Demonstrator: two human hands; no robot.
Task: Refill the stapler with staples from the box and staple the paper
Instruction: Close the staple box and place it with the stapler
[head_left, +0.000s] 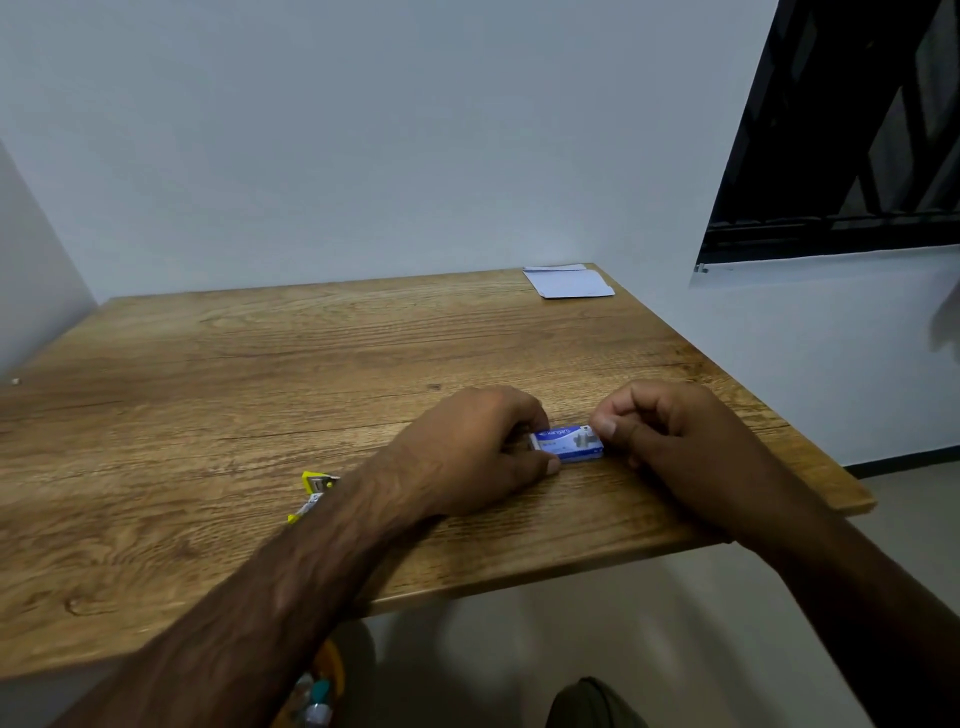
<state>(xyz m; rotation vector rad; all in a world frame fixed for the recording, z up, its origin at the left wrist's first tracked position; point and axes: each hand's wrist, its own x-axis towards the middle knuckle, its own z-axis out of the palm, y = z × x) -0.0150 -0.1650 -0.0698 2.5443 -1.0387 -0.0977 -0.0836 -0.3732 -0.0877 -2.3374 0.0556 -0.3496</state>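
Note:
A small blue staple box (567, 442) lies flat on the wooden table (260, 364), near its front right. My left hand (467, 452) grips the box's left end with thumb and fingers. My right hand (670, 441) pinches the box's right end, fingers curled. A yellow stapler (314, 491) lies on the table to the left, partly hidden behind my left forearm. White paper (566, 281) rests at the table's far right corner.
The table's right edge (810, 441) drops off just beyond my right hand. A pale wall stands behind, with a dark barred window (841, 130) at the upper right. Some yellow and teal objects (317, 686) sit below the table's front edge.

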